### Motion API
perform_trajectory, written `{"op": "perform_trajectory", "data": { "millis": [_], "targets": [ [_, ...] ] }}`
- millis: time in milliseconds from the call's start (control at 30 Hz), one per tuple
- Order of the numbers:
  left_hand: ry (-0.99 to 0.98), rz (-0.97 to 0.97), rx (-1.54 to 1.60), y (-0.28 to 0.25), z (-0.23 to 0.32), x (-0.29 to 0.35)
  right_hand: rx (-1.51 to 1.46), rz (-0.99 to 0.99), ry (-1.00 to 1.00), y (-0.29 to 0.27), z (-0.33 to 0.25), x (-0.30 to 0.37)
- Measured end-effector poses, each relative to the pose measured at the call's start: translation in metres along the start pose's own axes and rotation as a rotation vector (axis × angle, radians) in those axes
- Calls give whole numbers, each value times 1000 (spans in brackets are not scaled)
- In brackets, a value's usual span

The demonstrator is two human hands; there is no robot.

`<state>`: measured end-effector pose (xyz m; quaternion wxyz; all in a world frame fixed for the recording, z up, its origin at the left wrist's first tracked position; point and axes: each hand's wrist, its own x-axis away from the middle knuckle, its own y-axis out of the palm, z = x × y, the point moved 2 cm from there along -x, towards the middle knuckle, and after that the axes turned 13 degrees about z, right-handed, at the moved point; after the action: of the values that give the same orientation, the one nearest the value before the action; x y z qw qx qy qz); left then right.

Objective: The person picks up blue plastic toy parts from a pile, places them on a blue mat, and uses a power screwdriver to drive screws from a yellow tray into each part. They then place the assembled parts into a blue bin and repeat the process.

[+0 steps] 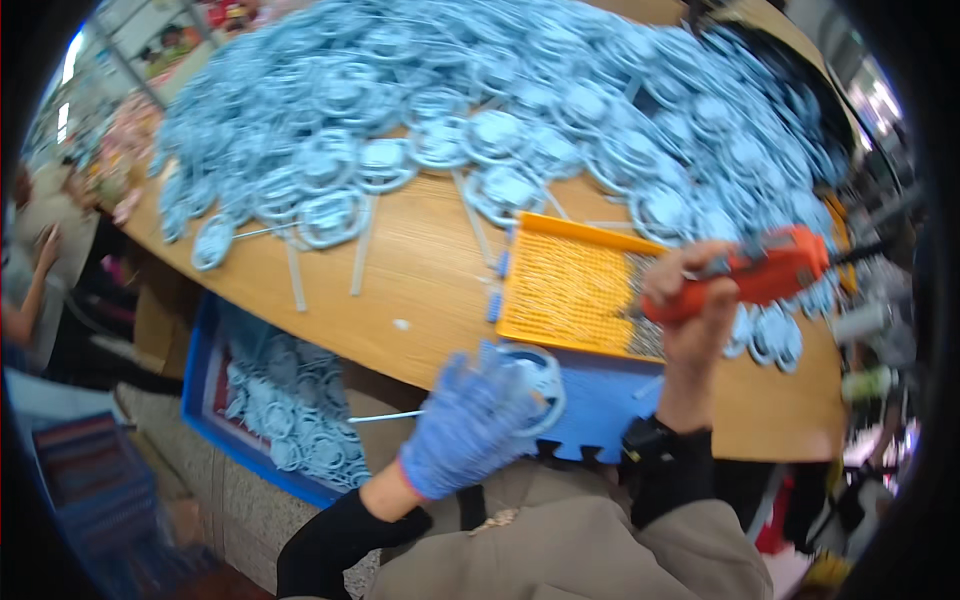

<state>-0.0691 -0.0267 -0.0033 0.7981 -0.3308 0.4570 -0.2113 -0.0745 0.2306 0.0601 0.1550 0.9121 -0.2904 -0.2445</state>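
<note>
Light-blue ring-shaped plastic part [549, 385] is pinched in the gloved left hand [470, 420] at the front edge of the desk [415, 260] | its thin stick [388, 416] is pointed leftward, roughly crosswise | orange-red electric screwdriver [780, 268], gripped by the right hand [695, 300], is held beyond and rightward, over the yellow tray [560, 337] of screws [645, 342]

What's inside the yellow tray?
Small grey bits lie in the yellow tray, along its right side. The right hand and red tool hide part of that side.
</note>
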Motion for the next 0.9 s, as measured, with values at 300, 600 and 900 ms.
{"op": "perform_trajectory", "data": {
  "millis": [300, 600, 900],
  "targets": [
    [-73, -25, 93, 23, 1, -18, 70, 91, -55, -20, 8, -6],
    [-128, -65, 100, 27, 6, -22, 50, 94, -47, -21, 12, -6],
    [-137, -33, 119, 16, 2, -34, -51, 57, -67, -12, 1, -5]
  ]
}}
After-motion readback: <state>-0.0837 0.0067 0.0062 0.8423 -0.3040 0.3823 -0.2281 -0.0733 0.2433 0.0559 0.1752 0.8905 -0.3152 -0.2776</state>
